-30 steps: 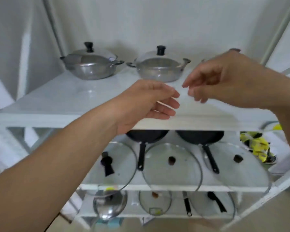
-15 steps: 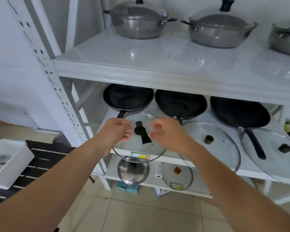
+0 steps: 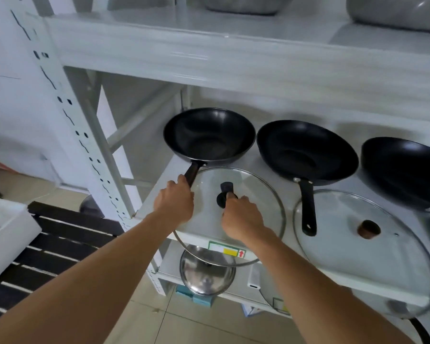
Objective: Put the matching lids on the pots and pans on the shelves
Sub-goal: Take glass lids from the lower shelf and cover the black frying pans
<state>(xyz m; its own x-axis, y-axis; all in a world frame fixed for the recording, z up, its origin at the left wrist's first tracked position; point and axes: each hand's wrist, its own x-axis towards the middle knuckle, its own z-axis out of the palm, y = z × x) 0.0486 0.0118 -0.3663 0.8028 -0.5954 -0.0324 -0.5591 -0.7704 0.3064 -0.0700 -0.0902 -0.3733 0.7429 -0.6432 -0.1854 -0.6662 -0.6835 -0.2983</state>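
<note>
A: Now, hand status?
B: Left hand [image 3: 174,202] closed around the wok handle [image 3: 190,173]; right hand [image 3: 243,220] closed on the knob [image 3: 226,194] of the glass lid [image 3: 256,192].
A: Surroundings?
B: The lid overhangs the middle shelf [image 3: 278,170] edge. A second wok [image 3: 307,152] and another lid [image 3: 353,247] sit just right; a steel lid [image 3: 207,271] lies below.

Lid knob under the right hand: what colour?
Black knob on the clear glass lid, gripped by the right hand; head view.
</note>
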